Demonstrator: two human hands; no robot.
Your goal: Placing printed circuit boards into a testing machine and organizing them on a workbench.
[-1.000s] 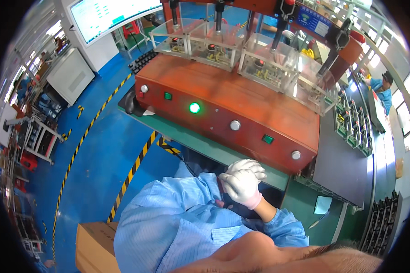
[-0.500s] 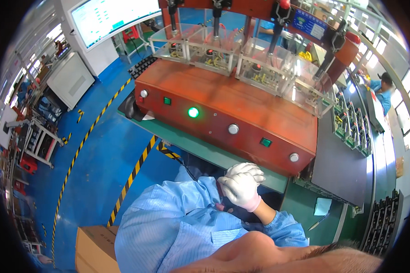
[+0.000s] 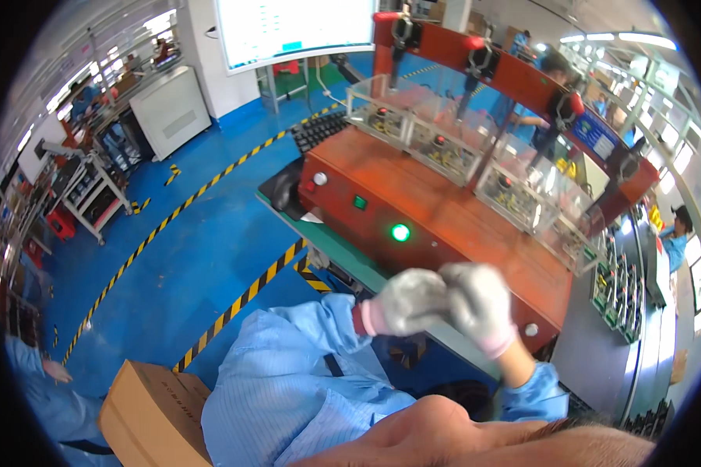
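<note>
White gloves cover both my hands, raised together in front of the red test machine (image 3: 413,183). My left hand (image 3: 406,302) points to the right, its fingers meeting those of my right hand (image 3: 479,305). The right one is bent inward and smeared by motion. Where they meet, the fingertips are hidden, so no held object can be made out. On the machine's front a round green light (image 3: 400,233) glows, left of my hands. Clear plastic covers (image 3: 436,144) stand on its top under toggle clamps with red handles (image 3: 575,105).
Right of the machine, circuit boards (image 3: 617,300) stand in a rack on a dark worktop (image 3: 580,354). A cardboard box (image 3: 152,416) sits at lower left, beside another person's blue sleeve (image 3: 25,356). A large screen (image 3: 296,31) hangs at the back. Striped tape (image 3: 241,303) marks the blue floor.
My hands, earlier crossed low by the machine's front edge, are now higher and side by side. The view has turned, shifting the machine rightward. A person's arm has appeared at lower left.
</note>
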